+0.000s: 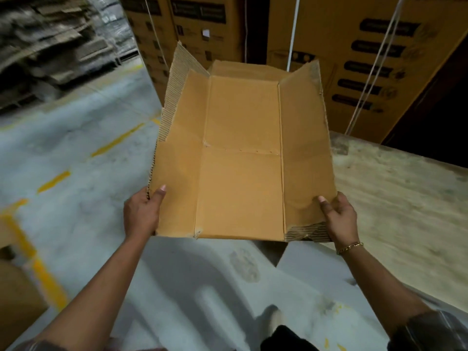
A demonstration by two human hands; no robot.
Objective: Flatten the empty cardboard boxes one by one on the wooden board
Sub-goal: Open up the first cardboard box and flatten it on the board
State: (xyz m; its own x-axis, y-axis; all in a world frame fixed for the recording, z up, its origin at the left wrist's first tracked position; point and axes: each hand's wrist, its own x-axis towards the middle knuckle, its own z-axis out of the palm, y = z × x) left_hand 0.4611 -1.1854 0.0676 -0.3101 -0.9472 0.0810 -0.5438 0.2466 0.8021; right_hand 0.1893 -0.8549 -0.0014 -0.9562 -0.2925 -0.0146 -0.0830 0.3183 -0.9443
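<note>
Nearest: a dark shoe (274,320) on the grey floor (76,153), blurred. Both forearms reach forward, with a bracelet (350,247) on the right wrist.

Left hand (141,214) grips the box (243,158) at its near left corner: thumb on the inner face, fingers wrapped under and out of sight. Right hand (340,219) grips the near right corner the same way, thumb on top, fingers underneath.

Box is held in the air, opened out, inner face up, nearly flat. Middle panel has a crease across it, side panels tilt up on both sides, and a short flap is raised at the far end. Torn corrugated edges show along the far left side and at the near right corner. Most of the box hangs over the floor. Its right edge overlaps the left edge of the board (395,198); cannot tell if they touch.

Board is pale, scuffed wood, right of the box. Brown carton (15,287) at lower left, yellow lines (116,141) on the floor.

Far left: a heap of flattened cardboard (50,46). Behind the box: stacked printed cartons (354,59) with white straps (292,34).
</note>
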